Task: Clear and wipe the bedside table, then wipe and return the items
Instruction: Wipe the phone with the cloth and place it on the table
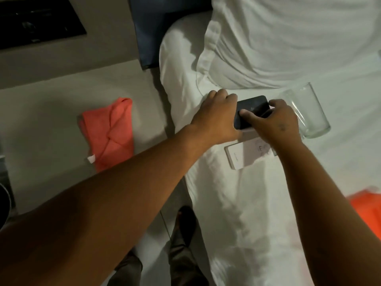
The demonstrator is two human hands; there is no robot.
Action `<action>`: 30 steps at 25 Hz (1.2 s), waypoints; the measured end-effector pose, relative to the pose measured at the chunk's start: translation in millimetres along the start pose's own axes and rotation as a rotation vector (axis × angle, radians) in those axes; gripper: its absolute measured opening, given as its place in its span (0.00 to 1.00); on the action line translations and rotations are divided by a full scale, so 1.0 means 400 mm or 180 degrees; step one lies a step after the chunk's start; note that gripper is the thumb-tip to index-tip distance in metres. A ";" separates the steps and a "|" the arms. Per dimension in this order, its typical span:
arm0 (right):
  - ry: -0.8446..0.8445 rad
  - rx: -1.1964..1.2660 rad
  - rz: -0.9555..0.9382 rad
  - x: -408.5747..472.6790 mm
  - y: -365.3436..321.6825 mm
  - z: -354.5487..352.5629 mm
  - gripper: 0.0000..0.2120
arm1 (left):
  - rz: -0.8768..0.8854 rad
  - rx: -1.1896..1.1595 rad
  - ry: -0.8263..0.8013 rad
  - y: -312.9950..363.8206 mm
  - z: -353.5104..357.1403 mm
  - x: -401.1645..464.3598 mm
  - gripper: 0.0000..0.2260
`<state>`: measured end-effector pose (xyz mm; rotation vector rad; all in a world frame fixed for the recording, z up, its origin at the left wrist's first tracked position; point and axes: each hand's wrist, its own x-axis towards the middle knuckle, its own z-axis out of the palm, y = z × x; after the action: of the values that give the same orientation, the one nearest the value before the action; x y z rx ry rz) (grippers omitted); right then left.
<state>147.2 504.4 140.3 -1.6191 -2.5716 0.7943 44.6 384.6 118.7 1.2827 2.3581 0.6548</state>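
Note:
A black phone (252, 104) lies on the white bed, gripped from both sides. My left hand (216, 112) holds its left edge and my right hand (278, 122) holds its right edge, thumb on top. Under and in front of my hands lies a white flat device (245, 154). A clear empty glass (307, 112) lies on its side on the sheet just right of my right hand. A folded coral cloth (109, 132) rests on the pale bedside table (41, 112) at the left, apart from both hands.
A white pillow (288, 38) fills the upper right of the bed (237, 213). A dark blue headboard panel (148, 27) stands behind. An orange item (367, 213) shows at the right edge. A black panel (37, 17) sits at the upper left. My legs stand between table and bed.

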 end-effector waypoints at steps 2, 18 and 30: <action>-0.0359 0.0399 0.0087 0.015 -0.023 -0.020 0.26 | -0.0173 -0.0227 -0.0151 -0.009 -0.031 0.005 0.30; -0.1571 -0.0319 -0.1859 -0.272 -0.456 0.666 0.16 | -0.2566 -0.6555 0.1372 -0.687 -0.034 -0.586 0.24; -0.1544 0.0454 -0.3342 -0.494 -0.422 0.782 0.21 | -0.3261 -0.6113 0.1634 -0.750 -0.002 -0.620 0.20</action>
<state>15.5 150.7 -11.0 0.1068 -2.9485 1.2286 -31.4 30.6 -23.7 -0.8756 1.0675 1.9764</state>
